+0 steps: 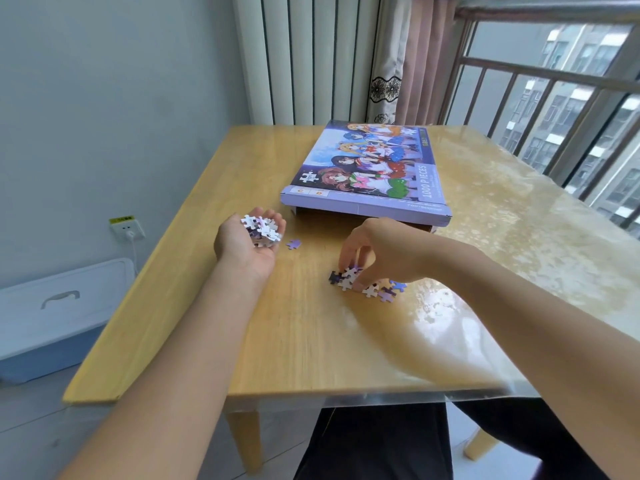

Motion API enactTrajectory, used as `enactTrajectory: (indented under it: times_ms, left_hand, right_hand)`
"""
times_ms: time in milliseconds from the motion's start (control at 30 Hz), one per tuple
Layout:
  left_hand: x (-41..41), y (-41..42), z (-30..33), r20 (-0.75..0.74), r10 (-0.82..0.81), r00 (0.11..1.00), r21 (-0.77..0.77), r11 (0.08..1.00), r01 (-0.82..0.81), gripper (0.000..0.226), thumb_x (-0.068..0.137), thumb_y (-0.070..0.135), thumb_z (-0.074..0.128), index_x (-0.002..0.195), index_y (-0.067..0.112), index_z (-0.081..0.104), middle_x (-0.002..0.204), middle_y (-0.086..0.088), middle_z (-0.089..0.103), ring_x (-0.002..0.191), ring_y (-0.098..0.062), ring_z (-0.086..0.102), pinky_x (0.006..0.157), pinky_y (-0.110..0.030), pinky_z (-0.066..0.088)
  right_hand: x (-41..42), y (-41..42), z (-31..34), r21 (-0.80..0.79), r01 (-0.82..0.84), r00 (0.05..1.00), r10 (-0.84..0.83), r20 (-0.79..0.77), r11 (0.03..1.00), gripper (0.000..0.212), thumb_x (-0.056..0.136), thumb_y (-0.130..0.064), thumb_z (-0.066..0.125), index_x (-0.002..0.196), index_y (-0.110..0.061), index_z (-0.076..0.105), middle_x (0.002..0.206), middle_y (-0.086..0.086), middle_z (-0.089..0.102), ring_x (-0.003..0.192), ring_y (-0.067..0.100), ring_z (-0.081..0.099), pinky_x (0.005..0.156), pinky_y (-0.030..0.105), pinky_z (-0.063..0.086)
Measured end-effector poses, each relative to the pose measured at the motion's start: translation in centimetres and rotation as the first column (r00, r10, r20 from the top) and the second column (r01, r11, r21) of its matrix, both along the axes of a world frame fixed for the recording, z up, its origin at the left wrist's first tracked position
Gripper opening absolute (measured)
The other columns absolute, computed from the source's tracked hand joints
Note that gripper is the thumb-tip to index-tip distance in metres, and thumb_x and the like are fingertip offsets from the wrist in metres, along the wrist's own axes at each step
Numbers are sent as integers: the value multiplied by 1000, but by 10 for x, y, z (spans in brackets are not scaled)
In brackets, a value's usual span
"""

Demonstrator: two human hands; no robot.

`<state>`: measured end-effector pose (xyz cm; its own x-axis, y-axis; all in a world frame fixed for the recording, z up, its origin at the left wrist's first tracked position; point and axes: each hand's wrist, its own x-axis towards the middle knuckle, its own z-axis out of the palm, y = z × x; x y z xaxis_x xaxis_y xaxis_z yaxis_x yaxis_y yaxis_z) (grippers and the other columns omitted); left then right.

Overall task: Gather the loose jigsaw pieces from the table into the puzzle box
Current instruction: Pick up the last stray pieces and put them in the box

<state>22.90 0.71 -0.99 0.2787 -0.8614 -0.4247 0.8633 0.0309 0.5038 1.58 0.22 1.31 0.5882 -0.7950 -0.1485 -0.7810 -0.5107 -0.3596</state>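
Loose pieces: a small heap of white and purple jigsaw pieces (367,285) lies on the desk (277,341), near its middle, at about 5 o'clock from the box.
Stray piece: one purple piece (293,244) sits alone on the wood, just at 3 o'clock of the left hand.
Right hand: the right hand (375,249) reaches down from above, its fingertips pinching pieces at the heap's 10 o'clock edge.
Left hand: the left hand (251,237) is held palm up and cupped, fingers curled round a handful of gathered pieces (262,228).
Puzzle box: the puzzle box (367,171), its cartoon lid marked "1000 PIECES", lies at 12 o'clock of both hands; the lid sits raised over the brown tray beneath, closed over it as far as can be seen.
Desk: pale wood under a clear glossy cover.
Surroundings: a white wall socket (127,229) and a blue storage bin (52,320) at 9 o'clock; a curtain (398,57) and window railing (554,109) from 12 to 2 o'clock.
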Motion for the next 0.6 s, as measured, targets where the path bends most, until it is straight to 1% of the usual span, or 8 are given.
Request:
enactTrajectory:
  times_ms: [133,200,300,367,467,533,600]
  left_hand:
    - [-10,3,2,-14,-105,994,5,994,105,38,108,26,35,96,-2,58,89,-19,62,86,-28,63,81,-37,59]
    - [-13,4,2,-21,-130,991,1,992,130,39,108,28,36,97,-3,58,91,-20,62,94,-30,62,82,-38,58]
    - [-15,5,2,-25,-156,987,-14,988,155,38,107,28,37,100,-3,59,94,-20,63,97,-31,62,85,-39,58]
    - [-17,6,2,-17,-187,982,-23,982,187,39,107,28,37,102,-2,60,95,-20,64,98,-31,63,83,-39,59]
    - [-21,7,1,15,-236,972,-27,971,236,40,107,29,36,105,-2,61,99,-20,66,98,-31,65,80,-38,60]
    - [-24,9,1,27,-255,967,-25,966,256,40,107,28,37,112,-3,61,102,-20,66,99,-31,66,83,-39,59]
    - [-26,10,1,32,-268,963,-20,963,269,41,107,28,37,117,-4,61,103,-21,66,97,-31,67,86,-39,58]
  right_hand:
    - [1,-3,4,67,33,999,-34,8,997,37,70,-22,92,101,-22,72,94,-6,72,87,16,69,79,34,58]
    - [2,-4,5,80,35,999,-34,-13,996,36,69,-23,92,98,-26,71,94,-7,71,86,16,68,80,37,59]
    - [-1,-3,9,97,31,999,-28,-36,995,36,68,-22,92,95,-31,70,95,-8,71,85,16,69,82,41,60]
    - [-5,-1,11,105,26,998,-20,-53,994,35,70,-20,91,97,-30,71,95,-8,72,87,16,69,83,41,59]
    - [-9,5,17,124,19,998,-12,-55,992,36,71,-18,91,101,-28,73,93,-12,71,89,13,69,83,35,59]
    - [-13,10,23,136,30,997,-19,-81,990,42,70,-27,92,107,-28,72,96,-17,68,95,10,67,82,29,57]
    - [-17,13,26,98,109,987,-96,-130,989,51,68,-46,90,111,-27,71,101,-15,67,99,13,65,85,31,56]
